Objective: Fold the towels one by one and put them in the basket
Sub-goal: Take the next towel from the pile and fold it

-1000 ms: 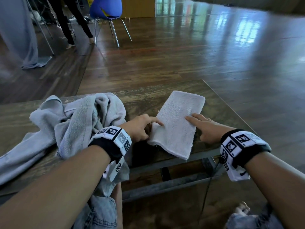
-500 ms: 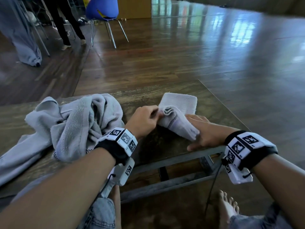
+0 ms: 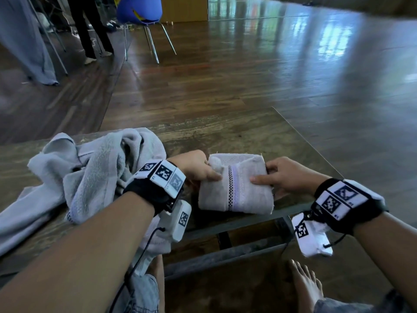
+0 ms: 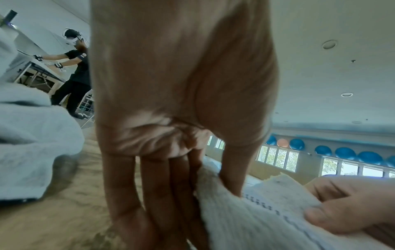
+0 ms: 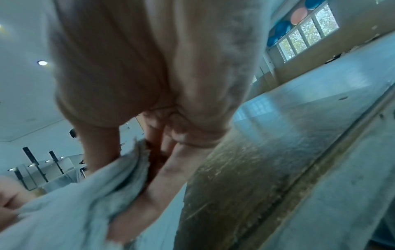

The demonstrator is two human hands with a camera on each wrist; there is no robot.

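A small white towel (image 3: 234, 188) with a checked and lilac stripe lies folded in half near the front edge of the wooden table (image 3: 225, 134). My left hand (image 3: 198, 167) pinches its left edge, thumb on top and fingers underneath, as the left wrist view shows at the towel (image 4: 256, 219). My right hand (image 3: 284, 175) grips the right edge the same way, thumb on top, with the towel (image 5: 74, 203) over its fingers. A heap of crumpled grey towels (image 3: 90, 172) lies to the left. No basket is in view.
The table's right edge (image 3: 311, 143) runs close to my right hand, with a metal frame (image 3: 225, 251) under the front. My bare feet (image 3: 304, 283) are below. A blue chair (image 3: 140, 10) and a standing person (image 3: 90, 30) are far back left on the wooden floor.
The towel lay long and flat under my fingertips. Both hands lifted its near end and folded it over, so it is now a shorter square held at both sides.
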